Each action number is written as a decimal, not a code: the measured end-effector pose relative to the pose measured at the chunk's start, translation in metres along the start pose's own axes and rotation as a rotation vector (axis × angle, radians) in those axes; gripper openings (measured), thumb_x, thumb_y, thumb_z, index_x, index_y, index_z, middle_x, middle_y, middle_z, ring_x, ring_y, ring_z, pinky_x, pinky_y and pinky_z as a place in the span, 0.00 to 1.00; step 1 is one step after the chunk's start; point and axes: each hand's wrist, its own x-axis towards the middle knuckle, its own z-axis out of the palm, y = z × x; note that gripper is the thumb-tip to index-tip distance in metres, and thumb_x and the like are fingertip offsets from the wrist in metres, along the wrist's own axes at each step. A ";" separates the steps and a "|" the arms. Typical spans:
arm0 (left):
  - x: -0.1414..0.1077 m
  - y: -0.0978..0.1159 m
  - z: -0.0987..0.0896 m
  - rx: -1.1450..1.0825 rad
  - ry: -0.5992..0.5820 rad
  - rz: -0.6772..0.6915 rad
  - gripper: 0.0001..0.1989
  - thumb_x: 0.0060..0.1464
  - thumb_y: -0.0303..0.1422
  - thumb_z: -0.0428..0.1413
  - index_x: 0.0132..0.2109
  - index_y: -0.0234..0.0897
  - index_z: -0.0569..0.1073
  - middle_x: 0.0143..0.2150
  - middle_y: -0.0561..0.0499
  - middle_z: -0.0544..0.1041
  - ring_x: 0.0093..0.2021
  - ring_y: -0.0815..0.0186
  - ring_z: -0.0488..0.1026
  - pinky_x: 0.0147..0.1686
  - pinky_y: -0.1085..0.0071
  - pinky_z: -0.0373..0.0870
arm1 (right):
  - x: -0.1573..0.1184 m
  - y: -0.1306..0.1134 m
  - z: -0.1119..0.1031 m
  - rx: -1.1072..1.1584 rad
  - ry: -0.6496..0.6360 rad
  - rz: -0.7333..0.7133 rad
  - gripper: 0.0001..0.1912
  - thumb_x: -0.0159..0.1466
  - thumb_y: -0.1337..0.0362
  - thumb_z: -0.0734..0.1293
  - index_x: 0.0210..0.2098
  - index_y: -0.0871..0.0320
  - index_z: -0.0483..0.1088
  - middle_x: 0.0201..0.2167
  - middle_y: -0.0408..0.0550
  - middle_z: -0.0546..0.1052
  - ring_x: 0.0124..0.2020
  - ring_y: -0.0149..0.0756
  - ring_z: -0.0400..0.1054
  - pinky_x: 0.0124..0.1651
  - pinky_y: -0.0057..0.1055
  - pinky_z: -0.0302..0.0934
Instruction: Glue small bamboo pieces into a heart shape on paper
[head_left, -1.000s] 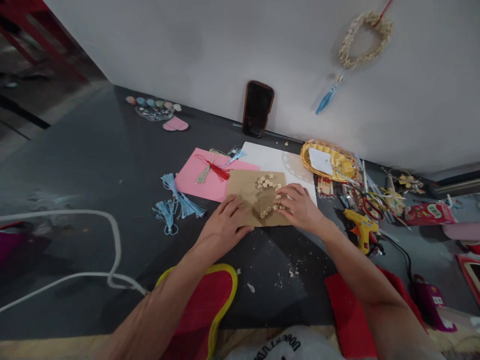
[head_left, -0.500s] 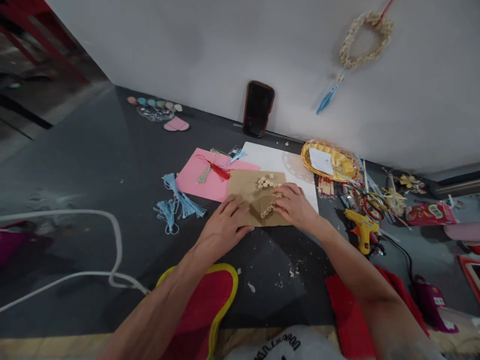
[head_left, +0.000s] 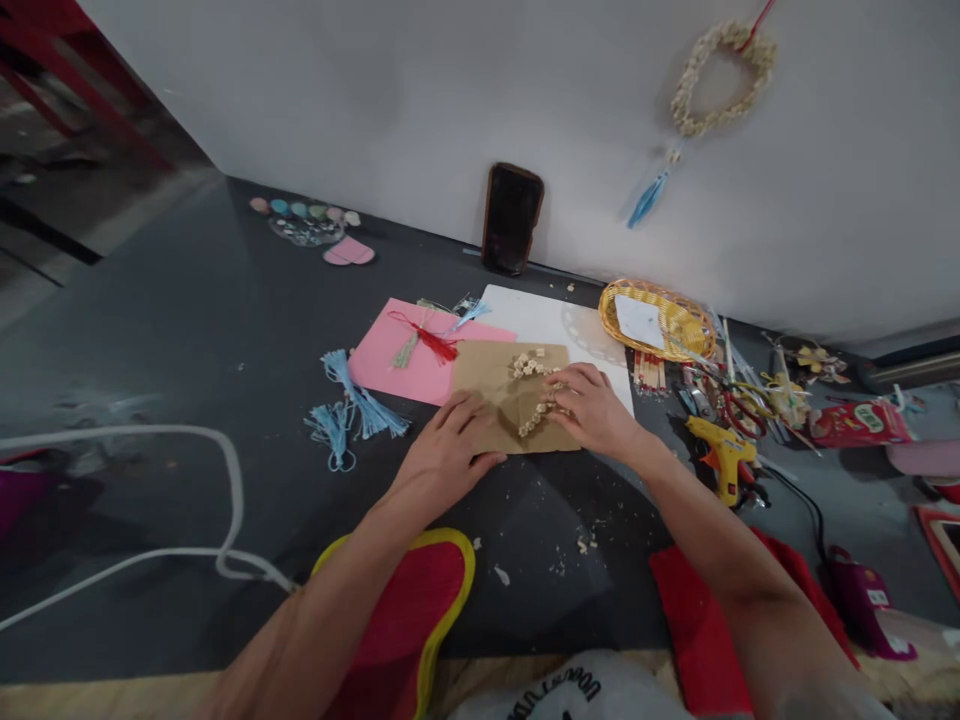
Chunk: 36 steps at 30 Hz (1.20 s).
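Note:
A brown cardboard sheet (head_left: 491,380) lies on the dark table, with a curved chain of small cream pieces (head_left: 531,366) on it. My left hand (head_left: 450,445) rests on the sheet's left edge, fingers stretched out flat. Over the right part of the curve, my right hand (head_left: 592,405) has its fingers bent together against the small cream pieces; whatever sits between the fingertips is hidden. Left of the sheet are a pink paper (head_left: 382,355) with a red tassel (head_left: 435,345) on it, and light blue tassels (head_left: 364,400).
A finished-looking cream wreath (head_left: 686,90) with a blue tassel hangs on the wall. A phone (head_left: 512,220) leans there. To the right are a wicker basket (head_left: 690,325), a yellow glue gun (head_left: 724,455) and scissors (head_left: 742,415). A white cable (head_left: 236,490) crosses the left side.
The view has shifted very slightly. Both hands stay in nearly the same places, the left flat on the cardboard and the right at the cream pieces.

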 end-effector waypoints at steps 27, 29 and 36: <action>0.002 0.000 -0.002 -0.021 -0.018 -0.032 0.20 0.53 0.38 0.60 0.52 0.35 0.73 0.55 0.40 0.73 0.61 0.49 0.65 0.60 0.49 0.65 | -0.025 0.010 0.002 -0.018 0.096 0.106 0.10 0.68 0.63 0.63 0.38 0.60 0.75 0.39 0.53 0.77 0.45 0.42 0.67 0.51 0.40 0.61; 0.002 0.000 -0.002 -0.018 -0.021 -0.033 0.19 0.53 0.38 0.60 0.51 0.34 0.74 0.55 0.39 0.73 0.61 0.49 0.65 0.61 0.49 0.65 | -0.025 0.006 0.004 -0.022 0.080 0.108 0.09 0.68 0.63 0.63 0.38 0.59 0.75 0.40 0.52 0.77 0.45 0.41 0.66 0.51 0.39 0.61; 0.002 0.001 -0.002 -0.032 -0.037 -0.054 0.20 0.53 0.38 0.60 0.52 0.34 0.73 0.56 0.39 0.73 0.62 0.49 0.64 0.61 0.50 0.64 | -0.029 -0.001 0.005 -0.019 0.009 0.117 0.04 0.66 0.66 0.64 0.35 0.58 0.71 0.35 0.50 0.77 0.42 0.41 0.66 0.47 0.39 0.61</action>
